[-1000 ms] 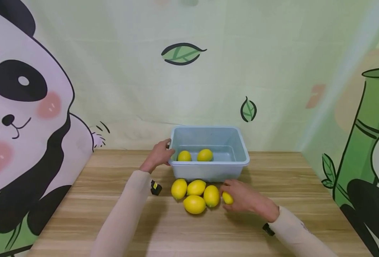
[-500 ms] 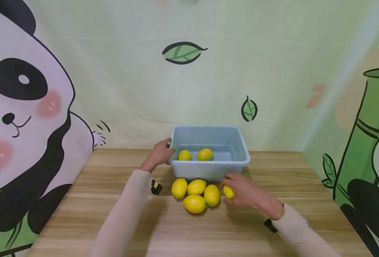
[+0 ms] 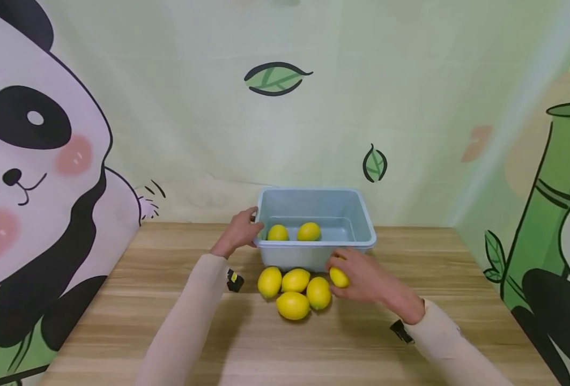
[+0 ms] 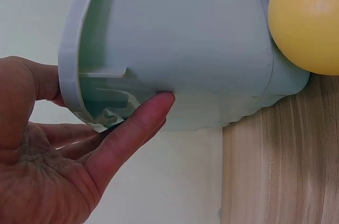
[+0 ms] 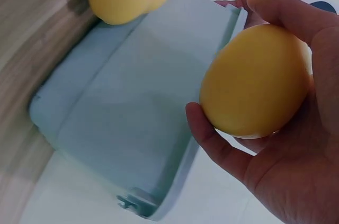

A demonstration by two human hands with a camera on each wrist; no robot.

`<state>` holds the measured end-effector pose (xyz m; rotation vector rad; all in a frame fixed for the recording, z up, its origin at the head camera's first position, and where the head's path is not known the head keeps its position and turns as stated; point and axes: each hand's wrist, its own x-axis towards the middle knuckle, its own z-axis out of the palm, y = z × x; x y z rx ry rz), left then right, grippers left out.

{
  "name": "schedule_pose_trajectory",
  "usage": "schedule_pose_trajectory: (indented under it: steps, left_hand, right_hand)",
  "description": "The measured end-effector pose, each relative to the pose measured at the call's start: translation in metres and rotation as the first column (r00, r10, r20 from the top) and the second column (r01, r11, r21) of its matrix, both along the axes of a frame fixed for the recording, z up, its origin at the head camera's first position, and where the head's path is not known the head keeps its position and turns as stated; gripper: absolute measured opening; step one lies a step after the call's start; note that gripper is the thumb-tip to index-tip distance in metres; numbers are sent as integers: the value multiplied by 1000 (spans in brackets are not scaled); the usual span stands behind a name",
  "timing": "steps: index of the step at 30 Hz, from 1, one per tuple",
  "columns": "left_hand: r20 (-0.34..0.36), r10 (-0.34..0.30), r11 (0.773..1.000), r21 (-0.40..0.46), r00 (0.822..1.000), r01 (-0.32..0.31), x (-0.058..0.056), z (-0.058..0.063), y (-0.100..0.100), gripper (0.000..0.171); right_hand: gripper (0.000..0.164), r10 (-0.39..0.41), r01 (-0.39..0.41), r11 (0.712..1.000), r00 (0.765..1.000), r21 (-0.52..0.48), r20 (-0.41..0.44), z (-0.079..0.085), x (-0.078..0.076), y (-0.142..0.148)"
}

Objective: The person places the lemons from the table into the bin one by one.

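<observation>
My right hand (image 3: 364, 276) holds a lemon (image 3: 339, 277) between thumb and fingers, raised in front of the right part of a light blue plastic bin (image 3: 313, 256). The right wrist view shows that lemon (image 5: 257, 81) in the grasp, near the bin's rim. At the bin's left end, my left hand (image 3: 238, 231) grips the rim; in the left wrist view one finger (image 4: 137, 123) lies along the outer wall. Inside the bin are two lemons, a left one (image 3: 278, 233) and a right one (image 3: 309, 231).
Several lemons (image 3: 293, 306) lie clustered on the wooden table (image 3: 275, 354) in front of the bin. Behind stands a backdrop cloth (image 3: 193, 107) printed with pandas, leaves and bamboo. A black wrist device (image 3: 235, 281) sits by each sleeve.
My right hand has lifted its lemon off the table and moved up toward the bin's front wall. The left hand and the other lemons have stayed in place.
</observation>
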<state>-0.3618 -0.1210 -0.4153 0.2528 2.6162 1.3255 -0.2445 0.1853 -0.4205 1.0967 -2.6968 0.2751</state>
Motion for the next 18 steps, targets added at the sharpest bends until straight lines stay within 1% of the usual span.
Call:
schedule_pose_trajectory:
  steps: [4,11,18]
  left_hand:
    - [8,5,1000,-1,1000,-5,1,1,0,60]
    - [1,-2,1000,-10,1000,2,2,1,0,62]
    - [0,7,1000,-17,1000,-7,0,1,1,62]
  right_hand:
    - [31,-2,2,1000,1000,-4,-23,9,-2,-2]
    - [32,-39,38,999,999,-27,-30,25,-7,-6]
    - [35,-59,57,997,997,-47,-50,40,-15,-5]
